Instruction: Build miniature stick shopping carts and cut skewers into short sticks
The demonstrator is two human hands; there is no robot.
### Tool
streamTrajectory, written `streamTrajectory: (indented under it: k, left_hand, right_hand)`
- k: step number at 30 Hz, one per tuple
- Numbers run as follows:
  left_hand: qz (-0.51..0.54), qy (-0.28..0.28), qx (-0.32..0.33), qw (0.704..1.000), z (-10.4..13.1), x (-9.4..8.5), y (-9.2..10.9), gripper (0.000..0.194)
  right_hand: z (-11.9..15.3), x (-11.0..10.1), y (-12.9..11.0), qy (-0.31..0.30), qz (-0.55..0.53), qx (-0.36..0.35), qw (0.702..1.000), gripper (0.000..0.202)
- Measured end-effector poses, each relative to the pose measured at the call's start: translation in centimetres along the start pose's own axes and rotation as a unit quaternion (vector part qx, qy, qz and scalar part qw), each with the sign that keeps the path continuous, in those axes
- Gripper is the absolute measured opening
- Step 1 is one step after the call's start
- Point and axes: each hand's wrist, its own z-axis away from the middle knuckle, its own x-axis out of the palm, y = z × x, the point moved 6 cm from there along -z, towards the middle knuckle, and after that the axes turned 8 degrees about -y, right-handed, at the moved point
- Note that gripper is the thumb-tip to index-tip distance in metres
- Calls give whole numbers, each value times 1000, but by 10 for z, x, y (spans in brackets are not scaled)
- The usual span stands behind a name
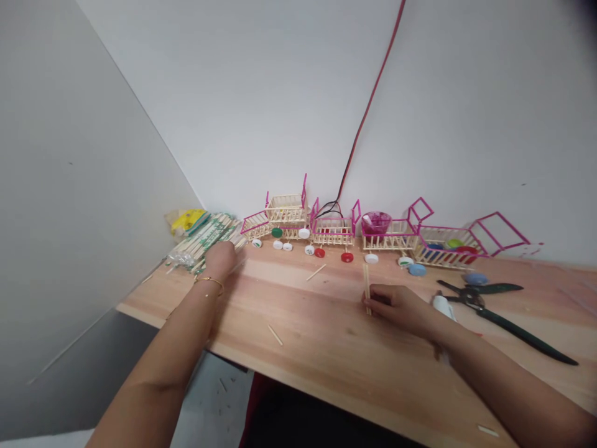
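My right hand (392, 305) rests low over the middle right of the table, fingers pinched round a pair of thin wooden sticks (366, 277) that point away from me. Over on the left, my left hand (222, 258) is at the edge of a pile of wrapped wooden chopsticks (208, 239). Its fingers look curled in and are turned away, so whatever they grip is hidden. Two short loose sticks, one near the centre (316, 272) and another closer to the front (275, 335), lie between the hands.
Along the wall stand several small stick carts (333, 233) with pink edges and bottle-cap wheels. A pink cup (377, 224) sits in one. Garden shears (471, 295), a white glue-gun-like tool (443, 306) and blue caps (476, 279) lie at right. A yellow bag (186, 221) is at far left.
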Motion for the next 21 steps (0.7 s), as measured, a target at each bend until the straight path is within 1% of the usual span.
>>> streamTrajectory:
  k: [3, 6, 9, 14, 17, 21]
  left_hand:
    - [-11, 8, 0, 1000, -7, 4, -1, 40]
    - [-12, 1, -2, 1000, -13, 3, 0, 38]
    - [-10, -23, -5, 1000, -22, 2, -1, 40]
    - [-12, -61, -3, 998, -35, 4, -2, 42]
    - [-14, -69, 8, 998, -37, 6, -1, 43]
    - [-12, -59, 16, 998, -31, 4, -2, 38]
  right_hand:
    - [0, 0, -1, -2, -1, 1, 1000, 34]
    - [0, 1, -1, -8, -13, 2, 1000, 35]
    - [1, 2, 0, -13, -20, -2, 1000, 34]
    - [1, 0, 0, 0, 1, -8, 1000, 34]
    - [1, 1, 0, -9, -6, -11, 1000, 34]
    - [1, 2, 1, -14, -6, -12, 1000, 34]
